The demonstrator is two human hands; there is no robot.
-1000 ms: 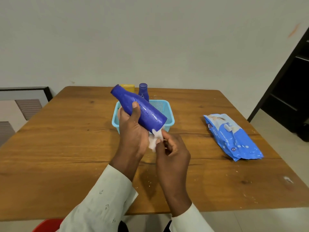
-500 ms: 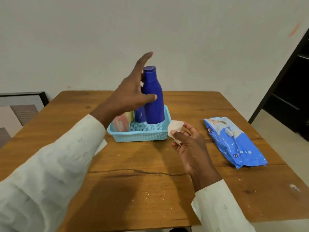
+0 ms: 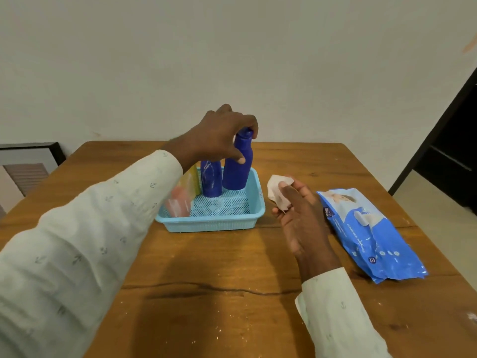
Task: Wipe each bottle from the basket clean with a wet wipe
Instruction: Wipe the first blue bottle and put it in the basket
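Currently left hand (image 3: pixel 222 133) fingers grip tall blue bottle (image 3: pixel 236 166) by its neck, upright in basket (image 3: pixel 214 223); right hand (image 3: pixel 302 218) fingers pinch wet wipe (image 3: pixel 277 192).

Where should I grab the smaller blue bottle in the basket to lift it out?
Probably by its upper part, coming straight down from above. The smaller blue bottle stands upright in the basket, squeezed between the yellow bottle and the tall blue bottle, so its sides are hard to reach. Its top is hidden behind the left hand, which is on the tall bottle's cap.
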